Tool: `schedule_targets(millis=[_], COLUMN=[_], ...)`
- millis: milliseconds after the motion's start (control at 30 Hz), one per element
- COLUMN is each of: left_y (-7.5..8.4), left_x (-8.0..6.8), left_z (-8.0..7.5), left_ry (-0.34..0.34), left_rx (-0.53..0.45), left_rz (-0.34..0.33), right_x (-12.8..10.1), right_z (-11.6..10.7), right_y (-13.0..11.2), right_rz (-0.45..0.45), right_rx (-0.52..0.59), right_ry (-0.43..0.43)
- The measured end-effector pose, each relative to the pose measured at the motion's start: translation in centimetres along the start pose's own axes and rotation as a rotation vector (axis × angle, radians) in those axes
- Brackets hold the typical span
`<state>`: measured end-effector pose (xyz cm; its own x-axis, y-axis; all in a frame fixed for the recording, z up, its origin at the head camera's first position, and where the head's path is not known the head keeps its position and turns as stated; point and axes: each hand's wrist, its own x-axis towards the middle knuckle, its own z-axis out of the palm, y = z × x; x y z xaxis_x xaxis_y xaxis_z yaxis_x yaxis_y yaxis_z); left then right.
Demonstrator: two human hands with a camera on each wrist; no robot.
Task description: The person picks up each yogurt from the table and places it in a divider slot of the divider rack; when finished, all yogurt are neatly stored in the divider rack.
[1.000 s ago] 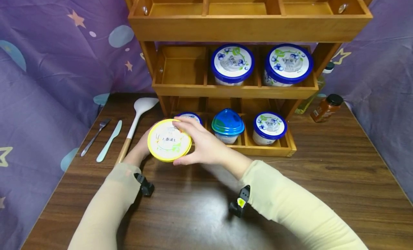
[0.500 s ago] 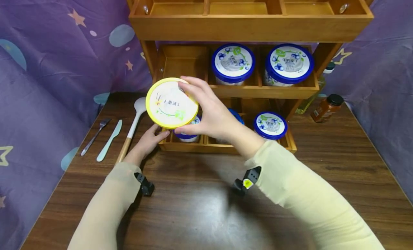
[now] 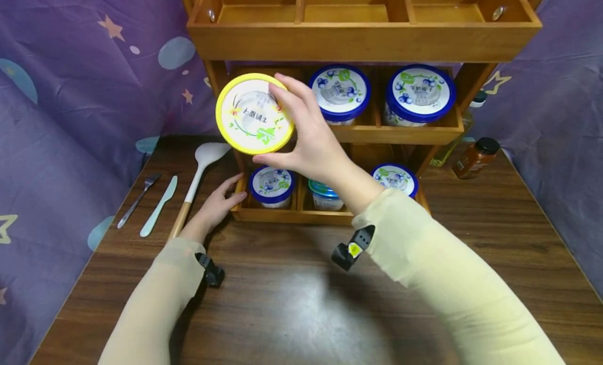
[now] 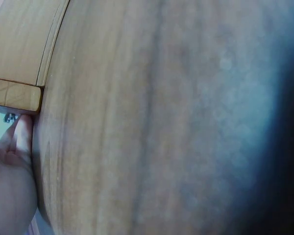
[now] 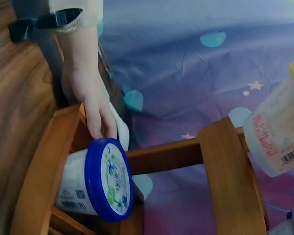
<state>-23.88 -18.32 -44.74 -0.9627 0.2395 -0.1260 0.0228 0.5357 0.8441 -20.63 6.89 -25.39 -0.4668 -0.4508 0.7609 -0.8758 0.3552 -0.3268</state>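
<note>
My right hand (image 3: 275, 121) grips a yellow-lidded tub (image 3: 252, 113) by its rim, lifted in front of the left compartment of the wooden rack's middle shelf (image 3: 264, 129). The tub's white side (image 5: 279, 137) shows in the right wrist view. My left hand (image 3: 231, 192) rests with loose fingers against the left front corner of the bottom tray (image 3: 287, 216), holding nothing; that corner (image 4: 14, 93) and the hand (image 4: 10, 166) show in the left wrist view. Two blue-lidded tubs (image 3: 339, 92) (image 3: 421, 95) sit on the middle shelf. The bottom tray holds three more (image 3: 271, 186) (image 3: 325, 195) (image 3: 394, 179).
A fork (image 3: 136, 200), a pale knife (image 3: 159, 205) and a white spatula (image 3: 200, 171) lie left of the rack. A spice jar (image 3: 476, 158) stands at its right. Purple cloth (image 3: 70, 119) walls both sides. The rack's top shelf (image 3: 363, 40) overhangs the middle one.
My right hand has raised the yellow-lidded tub from just above the table up to middle-shelf height. My left hand let go of it and came to rest at the bottom tray's corner.
</note>
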Motion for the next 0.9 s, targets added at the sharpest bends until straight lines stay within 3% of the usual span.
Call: schedule_targets(millis=[200, 667, 900], left_y=[-0.1, 0.0, -0.1], left_x=[-0.1, -0.1, 0.0], left_z=[-0.1, -0.1, -0.1], left_ry=[0.002, -0.009, -0.007], left_rx=[0.009, 0.007, -0.002], left_rz=[0.005, 0.006, 0.013], right_x=[0.8, 0.8, 0.8], right_z=[0.4, 1.4, 2.1], right_y=[0.9, 2.3, 2.5], right_rz=[-0.091, -0.125, -0.043], right_rx=[-0.069, -0.234, -0.223], right_ry=[0.045, 0.040, 0.053])
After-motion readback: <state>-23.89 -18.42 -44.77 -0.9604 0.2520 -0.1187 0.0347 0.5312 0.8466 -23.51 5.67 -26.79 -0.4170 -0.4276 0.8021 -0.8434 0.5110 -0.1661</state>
